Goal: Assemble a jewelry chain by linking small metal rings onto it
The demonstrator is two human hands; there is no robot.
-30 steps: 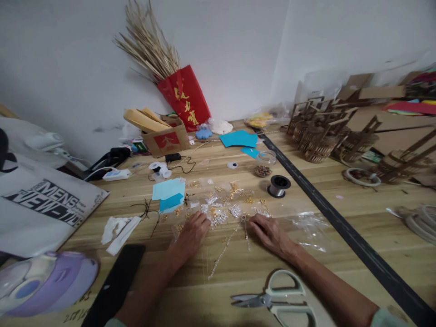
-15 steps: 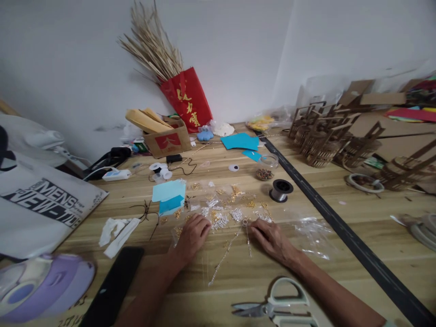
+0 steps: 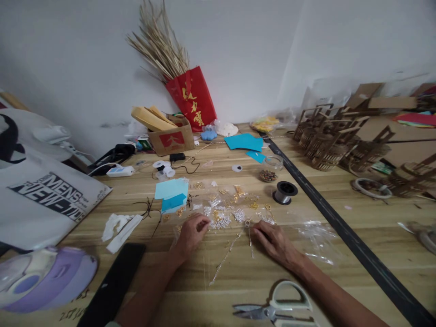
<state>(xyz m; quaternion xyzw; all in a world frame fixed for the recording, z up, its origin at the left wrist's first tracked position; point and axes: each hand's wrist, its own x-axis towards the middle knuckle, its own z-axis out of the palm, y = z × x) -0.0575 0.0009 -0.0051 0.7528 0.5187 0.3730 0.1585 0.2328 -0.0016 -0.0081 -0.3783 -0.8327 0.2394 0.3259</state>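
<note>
My left hand point(image 3: 192, 234) is at the left edge of a pile of silver beads point(image 3: 220, 221), thumb and forefinger brought together. Whatever is between those fingertips is too small to make out. My right hand point(image 3: 275, 240) rests on the table with curled fingers, its fingertips close beside a small silver ring point(image 3: 247, 224). From the ring run a short dangling chain point(image 3: 251, 247) and a longer beaded strand point(image 3: 225, 260), both lying on the wood. Gold findings point(image 3: 238, 190) lie on clear plastic bags beyond the hands. Scissors point(image 3: 272, 309) with pale handles lie in front of the right forearm.
A wire spool point(image 3: 285, 193) and a jar of beads point(image 3: 269, 175) stand behind my right hand. Blue card sheets point(image 3: 174, 193), white cloth strips point(image 3: 122, 231) and a black phone point(image 3: 114, 281) lie to the left. Small wooden baskets point(image 3: 327, 150) crowd the back right.
The camera view has shifted slightly, moving the scene to the right. My left hand's fingers have drawn into a pinch by the silver beads. The right hand stays beside the ring.
</note>
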